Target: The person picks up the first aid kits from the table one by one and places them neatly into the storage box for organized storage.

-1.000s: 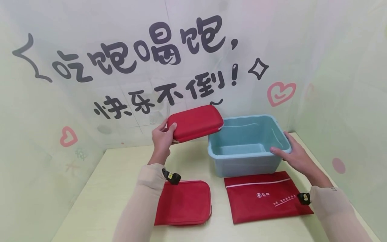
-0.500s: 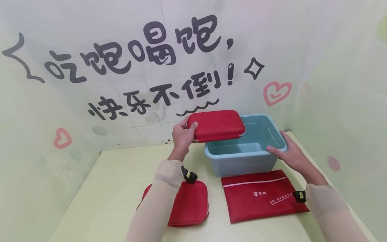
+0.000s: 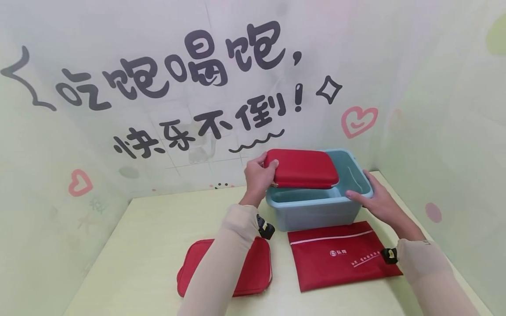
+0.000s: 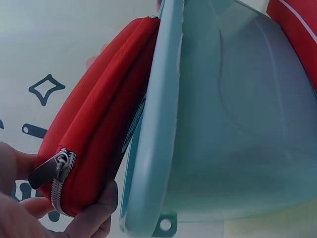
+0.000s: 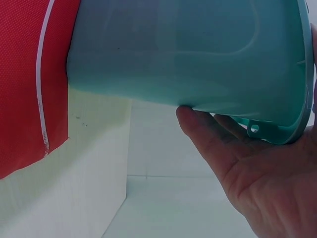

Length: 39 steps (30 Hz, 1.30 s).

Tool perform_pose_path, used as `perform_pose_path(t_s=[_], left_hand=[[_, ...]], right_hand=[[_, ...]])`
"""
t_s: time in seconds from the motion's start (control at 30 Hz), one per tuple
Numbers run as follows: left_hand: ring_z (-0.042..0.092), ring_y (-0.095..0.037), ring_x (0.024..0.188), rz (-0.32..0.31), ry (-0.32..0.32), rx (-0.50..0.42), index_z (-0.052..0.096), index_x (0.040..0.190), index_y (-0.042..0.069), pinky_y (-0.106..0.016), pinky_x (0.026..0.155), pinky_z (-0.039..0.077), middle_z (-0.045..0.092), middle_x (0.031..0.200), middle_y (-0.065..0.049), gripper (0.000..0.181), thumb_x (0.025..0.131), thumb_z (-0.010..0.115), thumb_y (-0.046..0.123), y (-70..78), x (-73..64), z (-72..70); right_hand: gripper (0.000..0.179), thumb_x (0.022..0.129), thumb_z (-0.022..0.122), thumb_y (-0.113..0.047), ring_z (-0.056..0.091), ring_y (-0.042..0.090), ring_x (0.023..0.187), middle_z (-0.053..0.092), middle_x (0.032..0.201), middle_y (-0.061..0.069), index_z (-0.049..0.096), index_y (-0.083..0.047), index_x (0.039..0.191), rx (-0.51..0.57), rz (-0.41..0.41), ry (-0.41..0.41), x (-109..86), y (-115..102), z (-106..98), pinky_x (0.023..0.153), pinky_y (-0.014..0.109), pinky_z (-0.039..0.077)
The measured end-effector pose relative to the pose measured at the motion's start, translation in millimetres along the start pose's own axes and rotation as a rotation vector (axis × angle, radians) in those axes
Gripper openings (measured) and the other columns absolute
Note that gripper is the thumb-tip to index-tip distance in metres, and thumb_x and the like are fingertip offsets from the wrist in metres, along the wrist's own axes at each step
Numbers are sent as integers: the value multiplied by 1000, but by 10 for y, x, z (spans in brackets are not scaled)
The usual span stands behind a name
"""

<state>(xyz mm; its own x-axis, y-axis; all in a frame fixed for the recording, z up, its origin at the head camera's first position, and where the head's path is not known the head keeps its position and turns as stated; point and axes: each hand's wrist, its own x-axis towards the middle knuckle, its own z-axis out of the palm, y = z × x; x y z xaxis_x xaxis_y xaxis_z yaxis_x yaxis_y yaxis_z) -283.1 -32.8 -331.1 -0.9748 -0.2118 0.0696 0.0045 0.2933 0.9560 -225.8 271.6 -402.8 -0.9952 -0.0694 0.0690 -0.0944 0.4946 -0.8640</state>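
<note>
My left hand [image 3: 260, 179] grips the left end of a red hard-shell zip case [image 3: 304, 169], thumb on top. The case is held roughly flat above the light blue plastic bin [image 3: 316, 217] and hides part of its opening. In the left wrist view the metal zipper pull [image 4: 52, 168] shows at the gripped end, and the case overlaps the bin's rim [image 4: 161, 124]. My right hand [image 3: 379, 199] holds the bin's right end, thumb over the rim; in the right wrist view fingers [image 5: 198, 131] lie against the outside wall.
A red document pouch [image 3: 316, 263] with a white zip lies flat in front of the bin. Left of it, a red zip bag [image 3: 253, 272] lies on the pale table [image 3: 150, 245], partly hidden by the left sleeve. A printed wall stands right behind the bin.
My left hand has carried the red case rightward and slightly down, from beside the bin to above its opening, levelling it. The right hand has stayed on the bin's rim.
</note>
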Motion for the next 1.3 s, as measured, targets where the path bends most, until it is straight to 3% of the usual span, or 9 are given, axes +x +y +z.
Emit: perform_pose_path(t_s=[0.2,0.63,0.73,0.87,1.0,1.1,1.17,1.23,1.3], left_hand=[[62,-31,109,-3,4,74,54,143,11,-36,82,59,61,134,-14,57,90,73,23,17,-47,103],[66,-23,77,-37,-40,143,54,144,11,-27,60,58,61,125,-16,57,91,74,22,-25,-90,246],[69,-25,76,-45,-80,141,53,144,11,-28,60,59,62,125,-17,57,91,73,20,-41,-106,276],[70,-25,87,-49,-120,160,57,141,9,-30,64,60,66,122,-16,51,93,71,16,-64,-120,308],[68,-18,73,-35,-144,178,59,139,10,-25,63,58,72,98,-14,49,92,72,16,-66,-123,310],[57,-18,58,-21,-171,189,57,141,12,-25,64,55,69,84,-12,53,92,73,21,-57,-122,301],[62,-19,71,4,-184,194,58,141,13,-30,75,56,71,96,-11,52,92,73,23,-41,-129,294],[66,-22,95,32,-194,185,58,141,13,-35,89,54,70,118,-10,52,92,72,24,-22,-141,289],[58,-24,121,60,-201,180,58,141,13,-40,102,49,61,136,-9,51,92,71,24,-2,-160,276]], right_hand=[[105,88,73,-46,37,53,131,28,153,27,3,-18,161,3,-14,-1,7,-27,11,91,61,50],[101,90,70,-45,39,51,129,32,150,27,5,-17,161,12,-30,-2,16,-18,64,92,61,50],[101,90,70,-46,39,51,129,32,150,27,5,-17,161,9,-28,1,1,-18,66,93,62,49],[101,89,70,-47,39,52,129,31,151,27,5,-17,161,7,-22,4,-5,-22,69,93,63,48],[102,88,71,-48,38,52,130,30,152,26,6,-18,161,8,-20,6,-4,-18,68,92,63,48],[103,88,71,-48,38,53,129,30,151,27,5,-18,161,3,-14,7,-14,-6,53,93,64,48],[103,89,70,-48,38,53,130,30,151,27,4,-18,161,-3,-12,6,-20,3,40,93,64,47],[103,89,70,-48,38,53,130,30,152,28,3,-18,161,-10,-14,7,-22,12,29,93,64,47],[103,89,70,-47,38,54,130,29,152,28,3,-18,161,-12,-19,6,-18,18,22,93,64,47]])
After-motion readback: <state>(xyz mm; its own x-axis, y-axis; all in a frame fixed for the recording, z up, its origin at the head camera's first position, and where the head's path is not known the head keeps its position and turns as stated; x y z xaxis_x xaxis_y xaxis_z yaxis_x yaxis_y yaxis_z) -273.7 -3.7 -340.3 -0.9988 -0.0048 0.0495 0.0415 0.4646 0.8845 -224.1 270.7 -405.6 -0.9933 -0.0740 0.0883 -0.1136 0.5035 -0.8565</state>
